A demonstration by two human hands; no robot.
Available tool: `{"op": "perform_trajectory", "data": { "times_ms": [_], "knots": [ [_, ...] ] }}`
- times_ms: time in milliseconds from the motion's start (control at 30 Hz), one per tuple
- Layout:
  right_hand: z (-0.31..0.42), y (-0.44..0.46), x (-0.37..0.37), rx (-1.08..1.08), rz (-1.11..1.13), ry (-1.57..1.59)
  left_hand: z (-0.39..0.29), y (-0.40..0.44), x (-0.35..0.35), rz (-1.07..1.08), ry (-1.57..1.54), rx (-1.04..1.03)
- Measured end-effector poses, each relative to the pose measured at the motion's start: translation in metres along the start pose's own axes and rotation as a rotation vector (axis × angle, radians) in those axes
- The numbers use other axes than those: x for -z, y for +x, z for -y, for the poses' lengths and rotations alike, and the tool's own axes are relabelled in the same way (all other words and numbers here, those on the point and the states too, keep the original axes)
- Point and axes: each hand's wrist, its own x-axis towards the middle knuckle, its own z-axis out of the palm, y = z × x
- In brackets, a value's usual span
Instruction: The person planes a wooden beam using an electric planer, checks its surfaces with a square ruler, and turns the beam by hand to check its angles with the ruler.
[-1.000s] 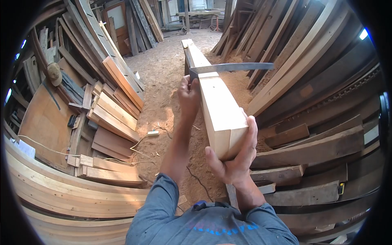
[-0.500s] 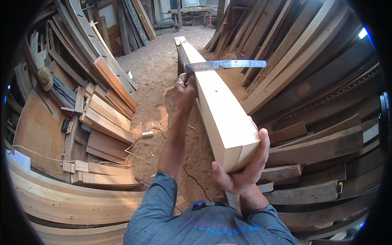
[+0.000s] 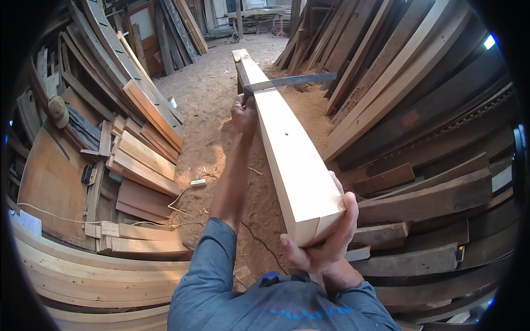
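A long, pale squared timber [image 3: 290, 149] runs away from me, its near end raised close to my body. My left hand [image 3: 243, 113] is closed on the dark stock of a try square [image 3: 292, 81], held against the timber's left side. The square's metal blade lies across the top face and sticks out past the right edge. Under the near end, my right hand [image 3: 326, 243] cups the timber, thumb on the left and fingers up the right side. A small dark knot marks the top face.
Planks [image 3: 425, 209] are stacked and leaned along the right. On the left lie cut boards [image 3: 141, 157], long planks [image 3: 99, 270] and a hanging cap [image 3: 58, 110]. A power strip [image 3: 197, 182] with its cord lies on the sawdust-covered floor [image 3: 207, 83].
The try square has slid farther along the timber, its blade now turned more on edge. The timber's near end has shifted slightly left and down with my right hand.
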Motion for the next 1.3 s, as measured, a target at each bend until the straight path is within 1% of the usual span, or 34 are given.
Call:
{"op": "perform_trajectory", "data": {
  "times_ms": [33, 167, 333, 433, 533, 633, 733, 867, 900, 933, 967, 1000, 1067, 1133, 1233, 1300],
  "knots": [
    [-0.001, -0.002, 0.0, 0.003, -0.002, 0.002, 0.007, 0.007, -0.002, 0.0, -0.013, 0.035],
    [-0.007, -0.006, 0.003, -0.003, -0.005, 0.038, 0.024, 0.017, -0.004, 0.036, -0.022, 0.019],
    [-0.017, -0.011, 0.003, -0.001, -0.027, 0.068, 0.017, 0.013, -0.005, 0.058, 0.046, 0.058],
    [-0.012, -0.022, 0.008, -0.123, 0.114, 0.164, 0.009, 0.011, -0.003, 0.085, 0.052, 0.081],
    [-0.013, -0.023, 0.007, -0.135, 0.101, 0.188, 0.014, 0.015, -0.001, 0.109, 0.028, 0.064],
    [-0.011, -0.028, 0.008, -0.17, 0.122, 0.185, 0.014, 0.012, 0.0, 0.117, 0.028, 0.097],
    [-0.011, -0.039, 0.007, -0.183, 0.145, 0.199, 0.044, 0.015, 0.004, 0.091, -0.009, 0.014],
    [-0.01, -0.048, 0.004, -0.191, 0.164, 0.227, 0.08, 0.039, 0.002, -0.005, 0.108, 0.025],
    [-0.015, -0.051, 0.002, -0.154, 0.151, 0.279, 0.099, 0.051, 0.003, -0.017, 0.12, 0.011],
    [-0.016, -0.05, -0.003, -0.135, 0.069, 0.263, 0.112, 0.062, 0.003, -0.027, 0.131, -0.003],
    [-0.015, -0.047, -0.012, -0.116, -0.011, 0.246, 0.126, 0.073, 0.005, -0.014, 0.113, 0.019],
    [-0.015, -0.048, -0.014, -0.109, -0.046, 0.235, 0.132, 0.081, 0.005, -0.001, 0.094, 0.043],
    [-0.014, -0.052, -0.008, -0.141, 0.004, 0.235, 0.146, 0.087, 0.005, 0.025, 0.066, 0.052],
    [-0.015, -0.056, -0.004, -0.164, 0.024, 0.24, 0.138, 0.085, 0.006, 0.047, 0.051, 0.019],
    [-0.02, -0.059, -0.004, -0.19, 0.036, 0.25, 0.124, 0.076, 0.011, 0.072, 0.064, 0.055],
    [-0.024, -0.06, -0.005, -0.203, 0.034, 0.258, 0.133, 0.083, 0.014, 0.079, 0.143, 0.025]
  ]
}}
